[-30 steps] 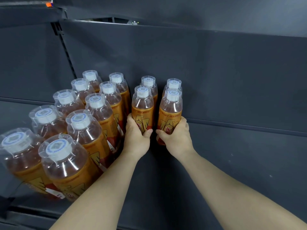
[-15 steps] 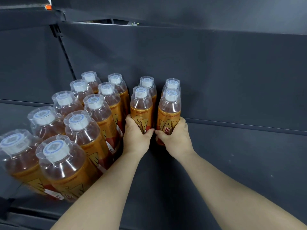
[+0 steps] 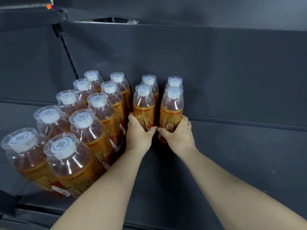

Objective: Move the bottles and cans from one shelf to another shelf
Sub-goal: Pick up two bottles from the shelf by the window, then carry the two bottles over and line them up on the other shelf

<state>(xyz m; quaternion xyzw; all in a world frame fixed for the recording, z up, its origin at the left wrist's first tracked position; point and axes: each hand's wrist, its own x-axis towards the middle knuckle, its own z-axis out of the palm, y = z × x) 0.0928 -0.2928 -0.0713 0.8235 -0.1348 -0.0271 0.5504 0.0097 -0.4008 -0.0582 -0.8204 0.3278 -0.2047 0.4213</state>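
Observation:
Orange-labelled drink bottles with white caps stand on a dark grey shelf [image 3: 232, 155]. My left hand [image 3: 138, 133] grips the lower body of one bottle [image 3: 143, 105]. My right hand [image 3: 178, 135] grips the bottle beside it [image 3: 172, 107]. Both bottles stand upright, close together, and my thumbs nearly touch between them. Directly behind each held bottle stands another bottle [image 3: 149, 81] [image 3: 175, 82], near the back panel. Two rows of several more bottles [image 3: 81, 120] run along the left of the shelf toward me.
The shelf's back panel [image 3: 216, 72] rises right behind the bottles. A slotted upright [image 3: 65, 50] stands at the back left. Another shelf edge [image 3: 28, 15] with an orange tag sits above on the left. Bare shelf surface lies to the right of my hands.
Both hands keep hold of the same two bottles; the view has shifted very slightly and the bottles have barely moved.

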